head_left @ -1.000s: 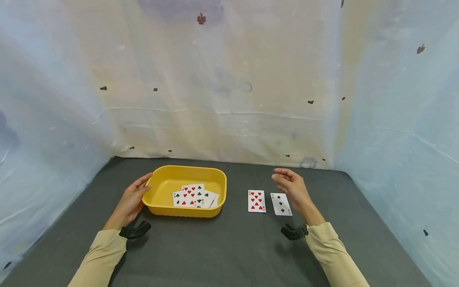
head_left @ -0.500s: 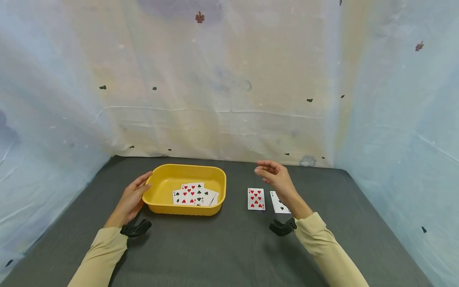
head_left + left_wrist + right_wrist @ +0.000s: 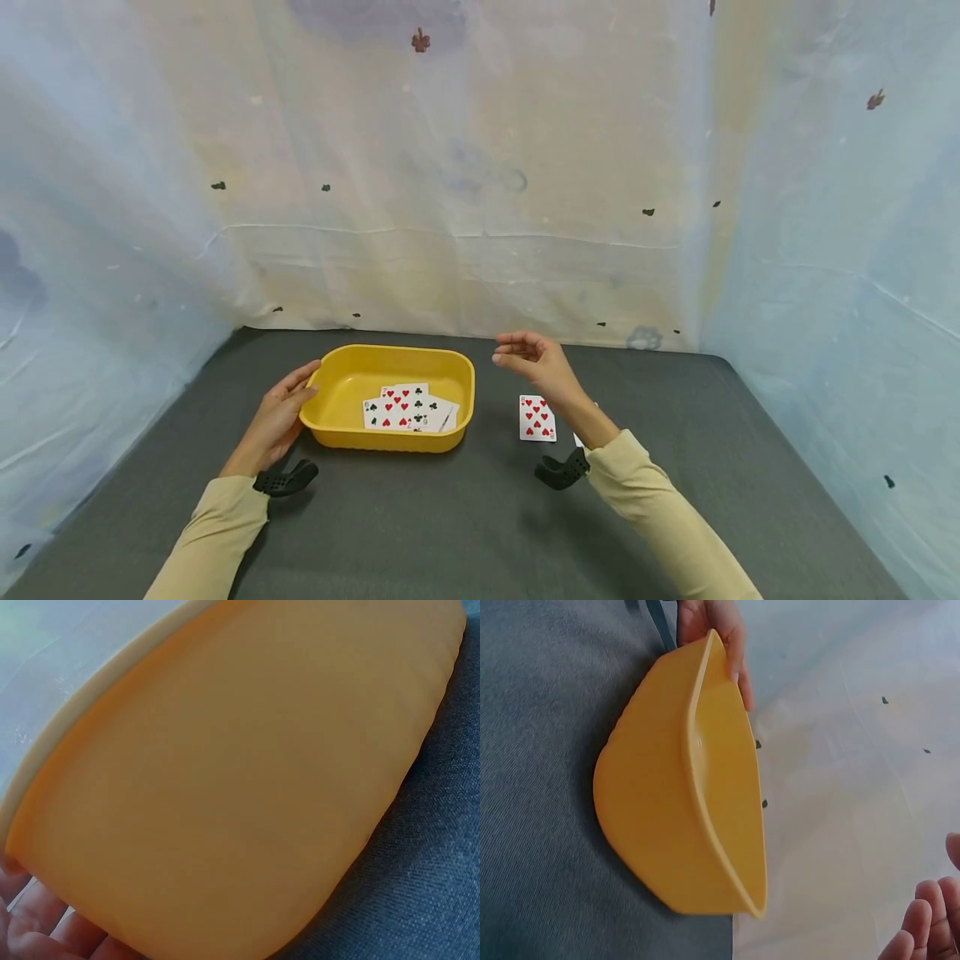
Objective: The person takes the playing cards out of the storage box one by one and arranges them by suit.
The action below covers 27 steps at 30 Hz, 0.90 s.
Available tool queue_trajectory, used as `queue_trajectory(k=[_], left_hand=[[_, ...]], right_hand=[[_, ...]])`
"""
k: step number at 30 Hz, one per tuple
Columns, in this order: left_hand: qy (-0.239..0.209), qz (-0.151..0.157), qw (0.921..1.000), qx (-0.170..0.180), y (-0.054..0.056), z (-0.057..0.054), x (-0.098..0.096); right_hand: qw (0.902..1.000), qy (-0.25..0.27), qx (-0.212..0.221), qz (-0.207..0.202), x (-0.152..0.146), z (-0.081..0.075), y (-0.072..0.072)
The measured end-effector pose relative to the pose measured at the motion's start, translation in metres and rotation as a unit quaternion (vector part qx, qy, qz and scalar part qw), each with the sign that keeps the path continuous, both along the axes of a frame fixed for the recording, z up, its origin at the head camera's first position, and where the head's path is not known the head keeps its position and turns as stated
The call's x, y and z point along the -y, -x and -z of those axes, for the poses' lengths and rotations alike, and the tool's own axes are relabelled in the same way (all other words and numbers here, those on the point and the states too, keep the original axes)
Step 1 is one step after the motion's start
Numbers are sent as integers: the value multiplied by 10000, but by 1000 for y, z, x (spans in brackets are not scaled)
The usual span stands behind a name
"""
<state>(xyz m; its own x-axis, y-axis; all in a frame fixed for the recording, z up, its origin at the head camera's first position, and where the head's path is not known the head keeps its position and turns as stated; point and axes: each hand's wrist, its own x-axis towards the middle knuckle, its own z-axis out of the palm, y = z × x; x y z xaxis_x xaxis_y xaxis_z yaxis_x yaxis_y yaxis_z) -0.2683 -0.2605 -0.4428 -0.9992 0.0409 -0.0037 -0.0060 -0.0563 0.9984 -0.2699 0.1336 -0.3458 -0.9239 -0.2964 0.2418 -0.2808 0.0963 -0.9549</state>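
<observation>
My left hand (image 3: pixel 273 425) grips the left end of a yellow plastic tray (image 3: pixel 382 442), its thumb over the rim. Its fingers (image 3: pixel 45 915) lie against the tray in the left wrist view. Several playing cards (image 3: pixel 405 408) lie face up in the tray, overlapping, among them a seven of hearts. My right hand (image 3: pixel 543 367) hovers just right of the tray, fingers loosely bent, thumb apart, holding nothing visible. Below it on the cloth lies a face-up hearts card (image 3: pixel 537 418). A second card (image 3: pixel 577 440) is mostly hidden behind my right wrist.
A dark grey cloth (image 3: pixel 450 525) covers the table. Pale patterned sheets (image 3: pixel 480 167) hang behind it and along both sides. A black strap device (image 3: pixel 562 471) sits on my right wrist, and another (image 3: pixel 287 479) on the left.
My right hand has moved left, from above the two table cards toward the tray, and its wrist now covers most of the right-hand card. The left hand and tray have stayed put.
</observation>
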Motion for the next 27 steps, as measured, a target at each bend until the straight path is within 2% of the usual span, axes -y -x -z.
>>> queue_trajectory(k=[4, 14, 27], left_hand=[[-19, 9, 10000, -19, 0, 2, 0], [-55, 22, 9999, -93, -1, 1, 0], [-55, 111, 9999, -40, 1, 1, 0]], right_hand=[[9999, 64, 49, -91, 11, 0, 2], [9995, -255, 126, -116, 44, 1, 3], [9988, -252, 20, -422, 72, 19, 14]])
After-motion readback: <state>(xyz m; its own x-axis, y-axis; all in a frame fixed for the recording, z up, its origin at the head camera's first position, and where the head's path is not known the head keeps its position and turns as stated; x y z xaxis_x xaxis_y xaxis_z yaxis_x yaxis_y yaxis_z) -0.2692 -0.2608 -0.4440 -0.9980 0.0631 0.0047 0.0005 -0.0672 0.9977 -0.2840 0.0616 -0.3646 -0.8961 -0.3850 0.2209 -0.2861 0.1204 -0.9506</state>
